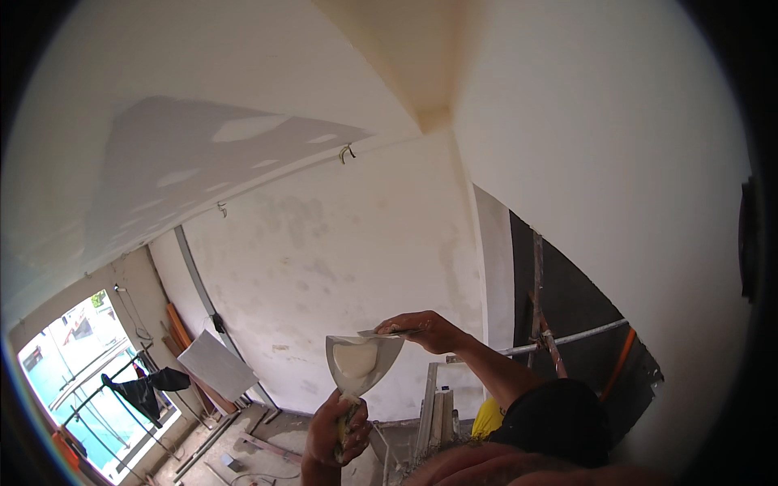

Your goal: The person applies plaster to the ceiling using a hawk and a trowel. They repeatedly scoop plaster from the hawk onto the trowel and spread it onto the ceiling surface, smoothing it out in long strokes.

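My left hand (pixel 339 429) grips the handle of a wide putty knife (pixel 381 356), held upright below the middle of the view with a lump of off-white compound (pixel 354 356) on its blade. My right hand (pixel 425 330) is closed on a second flat metal scraper (pixel 397 332), held sideways across the top edge of the wide blade; they appear to touch. The scraper's handle is hidden by my fingers. Behind both tools is a patchy white wall (pixel 324 243).
A sloping white surface (pixel 608 146) fills the right, above scaffold tubes (pixel 592 332). Metal profiles (pixel 429 405) stand below my right forearm. At lower left are a bright window opening (pixel 61 340), railings with dark cloth (pixel 142 397), a leaning board (pixel 217 364) and lengths of material on the floor (pixel 267 462).
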The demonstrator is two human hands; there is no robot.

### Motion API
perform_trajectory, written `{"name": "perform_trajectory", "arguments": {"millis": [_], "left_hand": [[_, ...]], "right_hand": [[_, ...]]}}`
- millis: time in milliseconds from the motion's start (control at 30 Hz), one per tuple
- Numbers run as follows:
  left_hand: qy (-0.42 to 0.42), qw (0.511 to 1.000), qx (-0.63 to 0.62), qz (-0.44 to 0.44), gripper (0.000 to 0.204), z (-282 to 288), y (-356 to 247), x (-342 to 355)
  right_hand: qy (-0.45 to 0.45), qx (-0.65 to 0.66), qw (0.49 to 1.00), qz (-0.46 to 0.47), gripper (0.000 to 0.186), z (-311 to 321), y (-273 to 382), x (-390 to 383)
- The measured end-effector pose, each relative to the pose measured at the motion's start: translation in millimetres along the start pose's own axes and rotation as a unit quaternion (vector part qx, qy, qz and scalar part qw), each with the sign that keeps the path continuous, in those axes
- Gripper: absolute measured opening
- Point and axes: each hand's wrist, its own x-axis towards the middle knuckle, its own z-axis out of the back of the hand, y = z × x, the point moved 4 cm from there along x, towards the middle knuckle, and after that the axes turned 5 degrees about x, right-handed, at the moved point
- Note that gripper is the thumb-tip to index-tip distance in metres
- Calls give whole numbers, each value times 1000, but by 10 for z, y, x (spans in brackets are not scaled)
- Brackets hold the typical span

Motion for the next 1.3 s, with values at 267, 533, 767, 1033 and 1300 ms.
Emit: {"name": "perform_trajectory", "arguments": {"millis": [267, 533, 767, 1033, 1300], "left_hand": [[-38, 982, -32, -180, 32, -20, -387, -442], [-101, 972, -43, -210, 26, 120, -287, -511], [-178, 954, 5, -240, 22, 334, -283, -662], [-288, 913, 83, -277, 7, 457, -229, -796], [-371, 859, 250, -250, 16, 755, -74, -713]], "right_hand": [[-271, 205, 887, -312, 56, 40, -1035, -457], [124, -109, 886, -433, 66, -957, -1727, -976], [34, -218, 864, -452, 42, -748, -1204, -620], [-147, 3, 941, -306, 41, -232, -818, -469], [-255, 2, 964, -79, 63, -55, 44, -61]]}}
